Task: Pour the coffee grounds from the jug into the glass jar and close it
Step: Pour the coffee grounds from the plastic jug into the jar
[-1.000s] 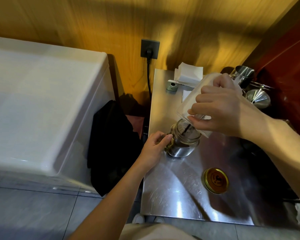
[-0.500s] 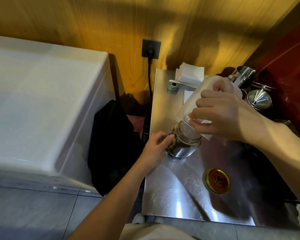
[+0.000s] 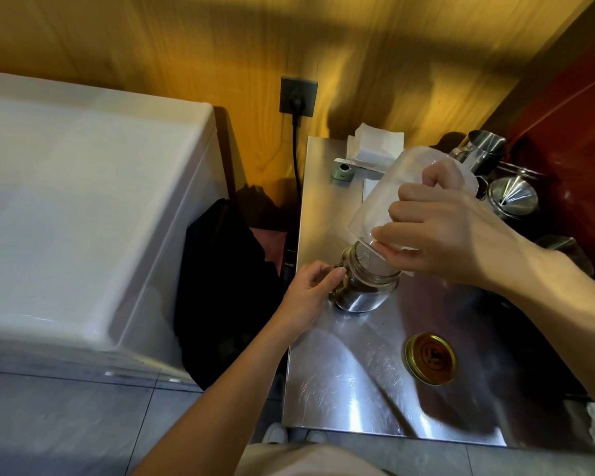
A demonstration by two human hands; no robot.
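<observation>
Faintly embossed glass jar (image 3: 368,280); gold lid (image 3: 430,358) emblem unreadable.

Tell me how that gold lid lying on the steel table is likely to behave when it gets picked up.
The gold lid is thin and looks like metal, so it is probably stiff and light. It lies flat on the smooth steel table, so fingers may slide it before getting under its rim. It is round, so if dropped on edge it could roll.
</observation>
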